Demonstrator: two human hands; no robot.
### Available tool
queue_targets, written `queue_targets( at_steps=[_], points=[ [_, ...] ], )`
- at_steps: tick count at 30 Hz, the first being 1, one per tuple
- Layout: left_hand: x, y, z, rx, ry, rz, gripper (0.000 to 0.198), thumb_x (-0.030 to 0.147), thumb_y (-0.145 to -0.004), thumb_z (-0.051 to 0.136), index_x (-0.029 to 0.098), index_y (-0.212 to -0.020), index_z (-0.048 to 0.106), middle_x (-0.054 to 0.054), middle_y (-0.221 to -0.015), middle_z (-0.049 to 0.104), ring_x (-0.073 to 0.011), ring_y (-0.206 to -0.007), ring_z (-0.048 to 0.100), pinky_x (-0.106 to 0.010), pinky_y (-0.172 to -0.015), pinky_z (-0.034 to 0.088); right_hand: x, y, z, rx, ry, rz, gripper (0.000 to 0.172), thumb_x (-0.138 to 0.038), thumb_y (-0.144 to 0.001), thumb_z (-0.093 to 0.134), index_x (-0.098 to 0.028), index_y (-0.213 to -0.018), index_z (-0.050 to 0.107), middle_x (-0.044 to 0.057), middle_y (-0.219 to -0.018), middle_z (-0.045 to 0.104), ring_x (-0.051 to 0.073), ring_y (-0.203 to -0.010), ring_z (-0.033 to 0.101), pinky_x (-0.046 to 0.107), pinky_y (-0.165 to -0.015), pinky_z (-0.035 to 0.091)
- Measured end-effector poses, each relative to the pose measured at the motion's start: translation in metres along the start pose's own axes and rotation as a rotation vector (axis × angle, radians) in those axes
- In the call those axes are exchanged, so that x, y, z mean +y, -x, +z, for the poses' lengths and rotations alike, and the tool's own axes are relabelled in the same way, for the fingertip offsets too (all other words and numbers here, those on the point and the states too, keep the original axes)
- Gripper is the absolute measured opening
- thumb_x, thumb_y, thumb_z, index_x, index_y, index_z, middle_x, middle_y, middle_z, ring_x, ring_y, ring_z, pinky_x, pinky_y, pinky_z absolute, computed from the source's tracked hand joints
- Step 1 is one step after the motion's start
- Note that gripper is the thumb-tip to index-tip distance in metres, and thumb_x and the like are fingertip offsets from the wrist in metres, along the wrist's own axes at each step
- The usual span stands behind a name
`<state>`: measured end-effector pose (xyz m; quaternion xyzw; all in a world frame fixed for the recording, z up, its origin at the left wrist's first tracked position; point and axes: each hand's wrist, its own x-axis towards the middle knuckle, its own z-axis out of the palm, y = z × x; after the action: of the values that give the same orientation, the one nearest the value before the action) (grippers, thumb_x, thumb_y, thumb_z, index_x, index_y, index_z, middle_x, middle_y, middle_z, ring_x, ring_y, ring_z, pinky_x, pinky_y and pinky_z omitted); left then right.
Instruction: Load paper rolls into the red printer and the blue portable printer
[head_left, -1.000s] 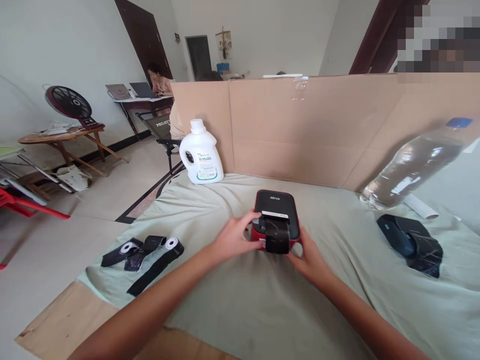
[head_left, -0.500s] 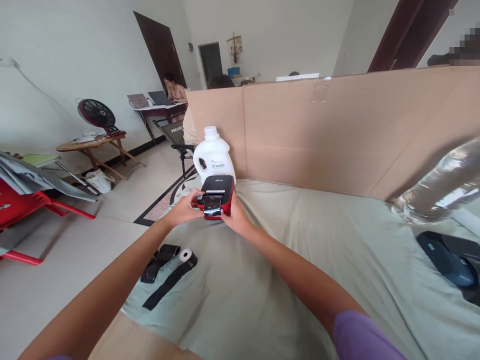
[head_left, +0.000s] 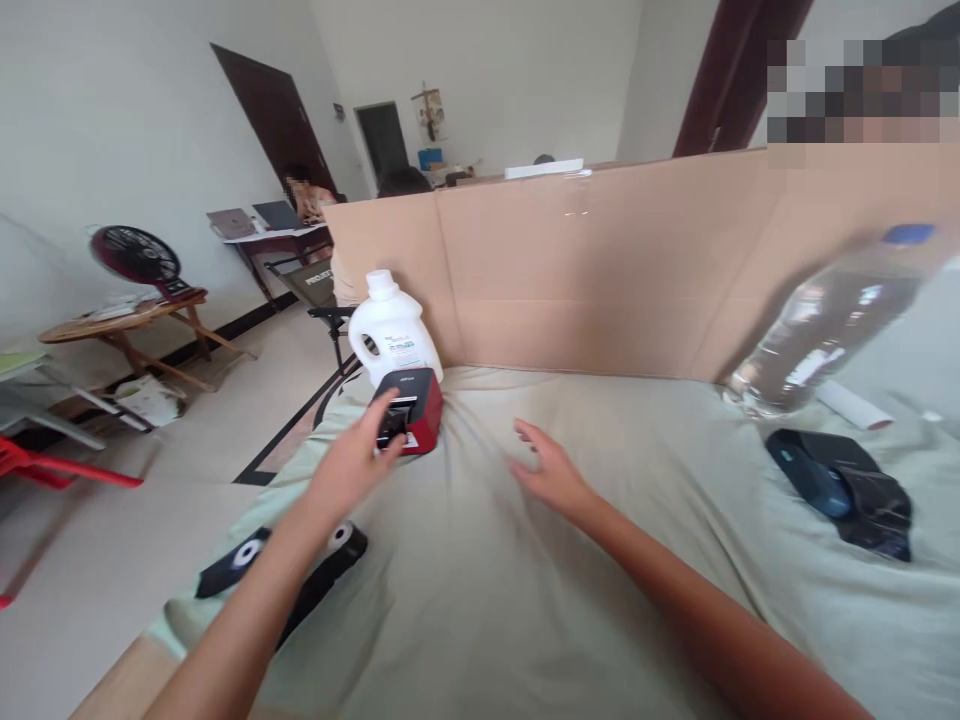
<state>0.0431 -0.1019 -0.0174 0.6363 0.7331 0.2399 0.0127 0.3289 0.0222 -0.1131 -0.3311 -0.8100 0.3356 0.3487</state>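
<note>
A black and red label printer stands on the pale green cloth, in front of a white jug. My left hand is at the printer's near left side with its fingers apart, partly covering the black strip at its front; whether it touches is hard to tell. My right hand hovers over the cloth to the right of the printer, fingers spread, holding nothing. Two black rolls with white cores, one on the left and one beside my left forearm, lie on the cloth.
A cardboard panel stands along the cloth's back edge. At the right are a large clear bottle, a white tube and a dark blue and black object. A fan and people are beyond.
Both hands have let go of the printer. My right hand has moved away to the right, while my left stays near it with its fingers opened. The view has turned right.
</note>
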Motion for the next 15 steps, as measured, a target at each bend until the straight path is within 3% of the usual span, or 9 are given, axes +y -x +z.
queue_targets(
  at_steps=[2, 5, 8, 11, 15],
  points=[
    [0.054, 0.028, 0.037, -0.135, 0.037, 0.234, 0.058, 0.038, -0.096, 0.045, 0.025, -0.152, 0.035, -0.008, -0.153, 0.047, -0.0265, -0.134, 0.052, -0.043, -0.113, 0.040, 0.032, 0.046, -0.069, 0.149, 0.200, 0.032, 0.055, -0.039, -0.086, 0.056, -0.022, -0.139, 0.049, 0.014, -0.137, 0.058, 0.031, -0.121, 0.058, 0.052, -0.106, 0.045],
    [0.123, 0.070, 0.101, -0.480, 0.064, 0.600, 0.059, 0.041, -0.095, 0.050, 0.029, -0.152, 0.037, -0.004, -0.159, 0.038, -0.0253, -0.145, 0.038, -0.046, -0.121, 0.028, 0.069, 0.107, -0.180, 0.396, 0.614, 0.186, 0.056, -0.044, -0.086, 0.054, -0.015, -0.134, 0.052, 0.019, -0.129, 0.060, 0.036, -0.126, 0.052, 0.056, -0.109, 0.038],
    [0.162, 0.096, 0.139, -0.660, 0.069, 0.805, 0.060, 0.048, -0.098, 0.045, 0.034, -0.154, 0.031, -0.001, -0.165, 0.023, -0.0276, -0.152, 0.022, -0.055, -0.123, 0.016, 0.090, 0.144, -0.266, 0.575, 0.912, 0.570, 0.076, -0.054, -0.079, 0.063, -0.011, -0.139, 0.047, 0.025, -0.136, 0.053, 0.047, -0.130, 0.044, 0.063, -0.104, 0.038],
    [0.174, 0.107, 0.146, -0.677, 0.051, 0.850, 0.061, 0.051, -0.100, 0.039, 0.035, -0.157, 0.023, -0.001, -0.166, 0.015, -0.0291, -0.154, 0.011, -0.059, -0.123, 0.009, 0.105, 0.154, -0.310, 0.457, 0.851, 0.869, 0.092, -0.063, -0.073, 0.067, -0.009, -0.143, 0.041, 0.028, -0.135, 0.054, 0.048, -0.124, 0.050, 0.060, -0.095, 0.044],
    [0.173, 0.119, 0.139, -0.653, 0.033, 0.853, 0.065, 0.052, -0.100, 0.038, 0.034, -0.158, 0.018, -0.001, -0.167, 0.014, -0.0301, -0.154, 0.009, -0.059, -0.123, 0.008, 0.113, 0.147, -0.320, 0.329, 0.707, 0.919, 0.101, -0.061, -0.073, 0.069, -0.006, -0.149, 0.034, 0.031, -0.133, 0.054, 0.041, -0.119, 0.058, 0.046, -0.087, 0.049]
  ],
)
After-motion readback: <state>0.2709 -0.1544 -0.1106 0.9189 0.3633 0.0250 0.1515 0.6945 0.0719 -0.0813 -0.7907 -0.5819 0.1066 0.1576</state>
